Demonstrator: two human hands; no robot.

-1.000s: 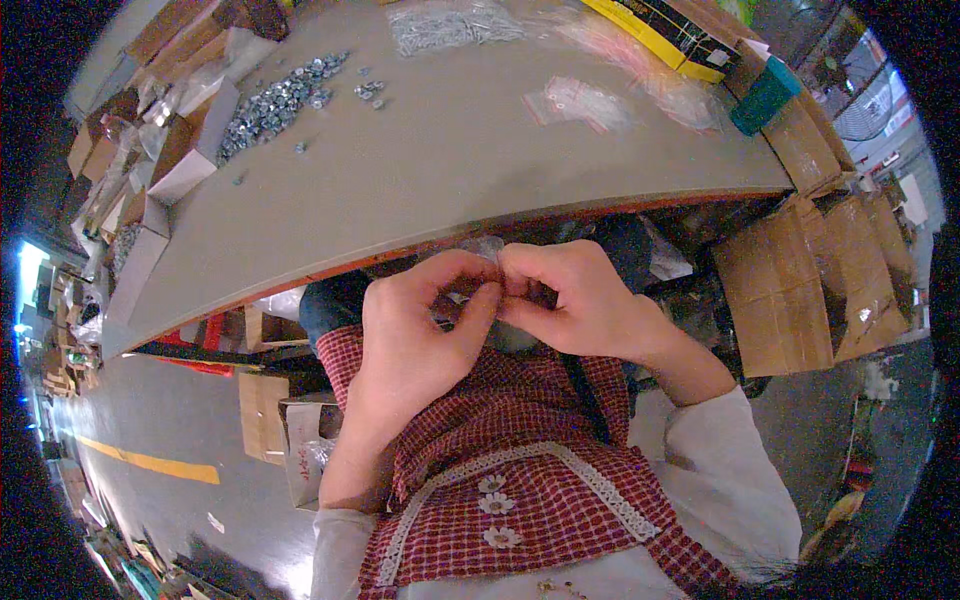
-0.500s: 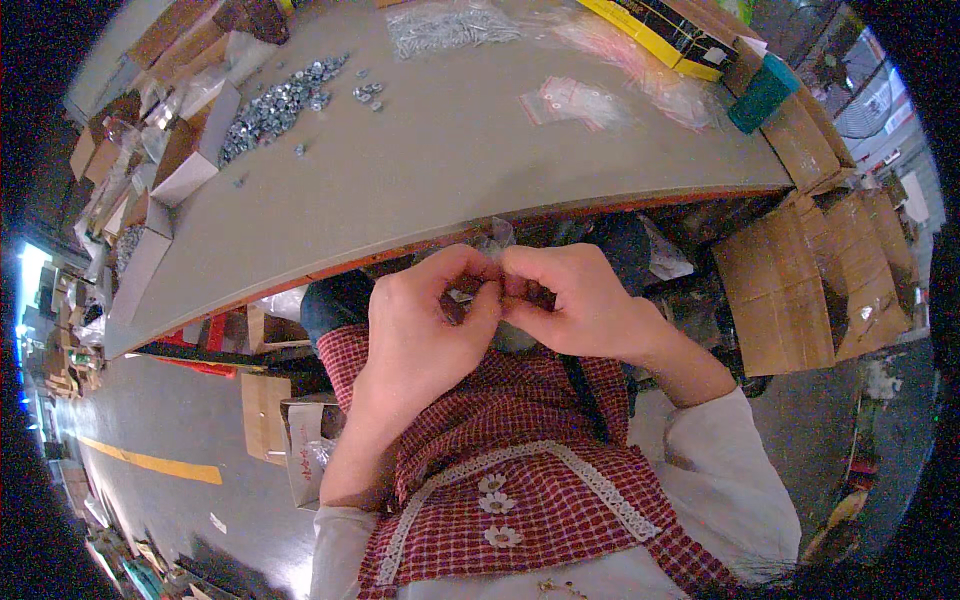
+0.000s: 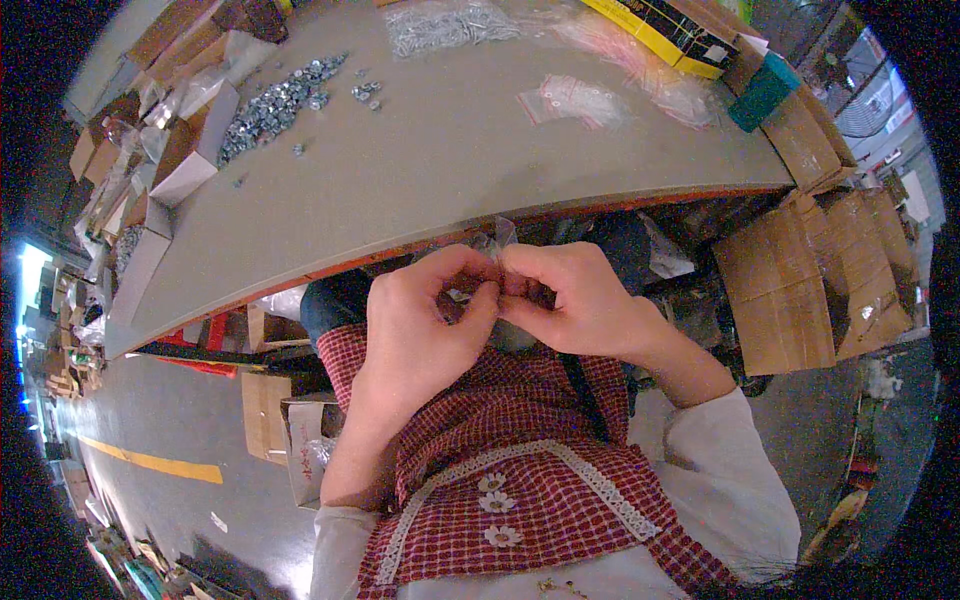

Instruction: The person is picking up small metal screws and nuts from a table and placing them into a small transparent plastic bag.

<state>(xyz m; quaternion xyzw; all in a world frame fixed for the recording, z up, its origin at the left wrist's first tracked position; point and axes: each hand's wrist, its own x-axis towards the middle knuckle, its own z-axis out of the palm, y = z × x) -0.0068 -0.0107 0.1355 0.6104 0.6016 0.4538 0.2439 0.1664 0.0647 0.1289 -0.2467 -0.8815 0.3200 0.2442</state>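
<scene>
My left hand (image 3: 425, 320) and my right hand (image 3: 570, 300) meet just off the near edge of the table, thumbs and fingers pinched together. Between them is a small clear plastic bag (image 3: 505, 232), whose crumpled top sticks up past the fingertips. Most of the bag is hidden by my fingers, and I cannot make out what is in it. On the table ahead, to the left, lies a heap of small metal nuts (image 3: 285, 105), with a few strays (image 3: 368, 92) beside it. A pile of flat clear zip bags (image 3: 580, 103) lies farther right.
A clear bag of screws (image 3: 450, 28) lies at the back. More clear bags (image 3: 655, 75) spread beside a black and yellow box (image 3: 665, 35). Open cartons (image 3: 195, 150) line the left side; cardboard (image 3: 780, 285) hangs at the right. The table's edge (image 3: 400, 255) runs just beyond my hands.
Both hands stay nearly in place, still pinched together. The clear bag's top between them has shifted slightly. Nothing on the table has visibly moved.
</scene>
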